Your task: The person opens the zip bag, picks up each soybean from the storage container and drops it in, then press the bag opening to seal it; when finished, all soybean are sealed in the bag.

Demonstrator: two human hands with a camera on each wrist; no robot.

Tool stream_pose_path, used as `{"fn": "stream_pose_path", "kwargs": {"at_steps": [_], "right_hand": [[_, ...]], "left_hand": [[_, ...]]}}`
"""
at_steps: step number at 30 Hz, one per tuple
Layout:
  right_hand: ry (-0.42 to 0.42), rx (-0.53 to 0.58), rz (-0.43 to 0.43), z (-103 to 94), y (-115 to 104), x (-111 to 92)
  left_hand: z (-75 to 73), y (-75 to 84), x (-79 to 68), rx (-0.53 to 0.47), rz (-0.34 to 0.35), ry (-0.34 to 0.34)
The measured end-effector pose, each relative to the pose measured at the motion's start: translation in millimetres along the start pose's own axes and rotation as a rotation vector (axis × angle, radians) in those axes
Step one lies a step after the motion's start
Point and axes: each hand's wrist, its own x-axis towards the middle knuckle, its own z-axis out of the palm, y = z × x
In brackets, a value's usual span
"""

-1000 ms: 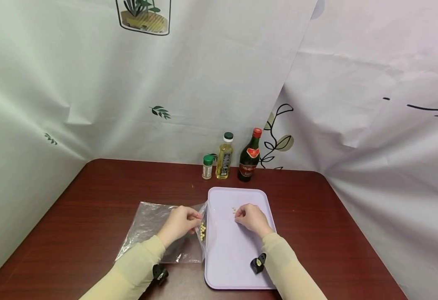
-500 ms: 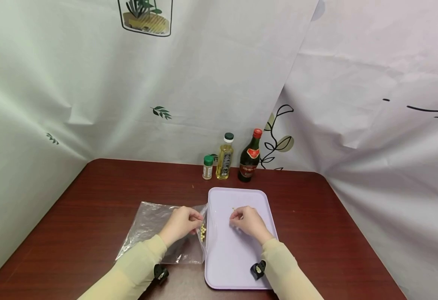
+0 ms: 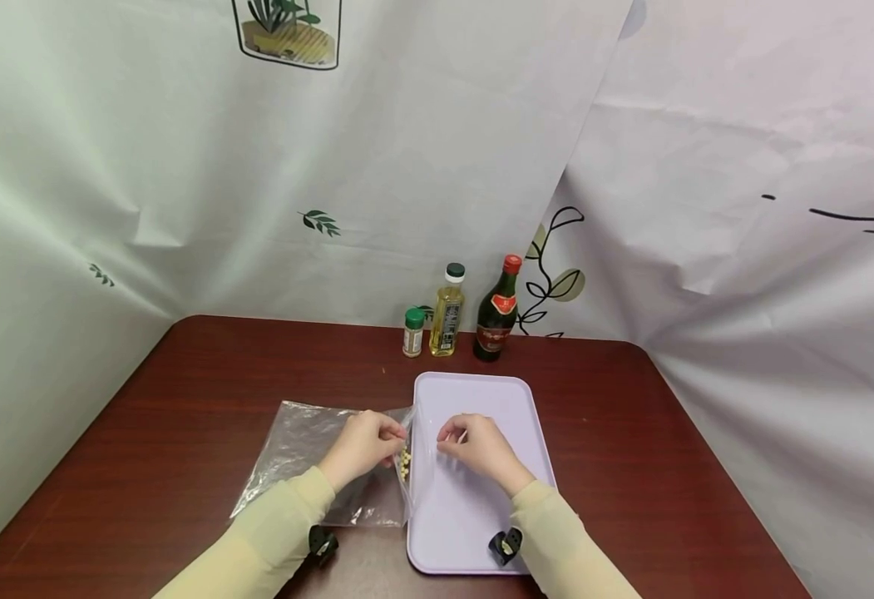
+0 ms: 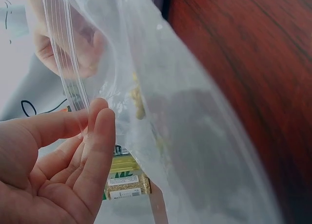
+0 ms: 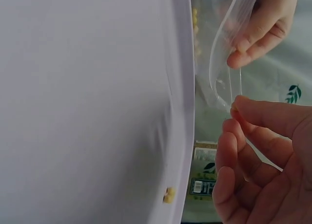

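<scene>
My left hand (image 3: 360,445) pinches the opening edge of a clear zip bag (image 3: 294,445), which lies flat on the table with its mouth raised over the tray's left edge. Several small yellow pieces (image 3: 405,462) are inside, near the mouth. In the left wrist view, the zip strip (image 4: 73,73) runs past the thumb and forefinger. My right hand (image 3: 477,447) is over the lilac tray (image 3: 466,532), near the bag's mouth. Its thumb and forefinger pinch a tiny yellow piece (image 5: 234,107), mostly hidden by the fingertips. Other yellow pieces (image 5: 169,195) lie on the tray by its rim.
Behind the tray stand a green-capped seasoning jar (image 3: 412,333), an oil bottle (image 3: 447,312) and a dark bottle with a red cap (image 3: 496,312). The dark red table (image 3: 145,433) meets a printed cloth backdrop (image 3: 422,150).
My right hand has moved left across the tray, from beside the loose yellow pieces to close by the bag's mouth. The left hand has stayed in place on the bag.
</scene>
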Motion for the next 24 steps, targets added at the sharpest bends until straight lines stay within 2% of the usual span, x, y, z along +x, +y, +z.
{"fn": "stream_pose_path", "kwargs": {"at_steps": [11,24], "right_hand": [[-0.055,0.008,-0.061,8.5,-6.2,1.9],[-0.032,-0.011,-0.017,4.1,-2.1,-1.0]], "left_hand": [[-0.1,-1.2,-0.3,0.012,0.001,0.002],[-0.7,0.5,-2.8,0.002,0.004,0.003]]}}
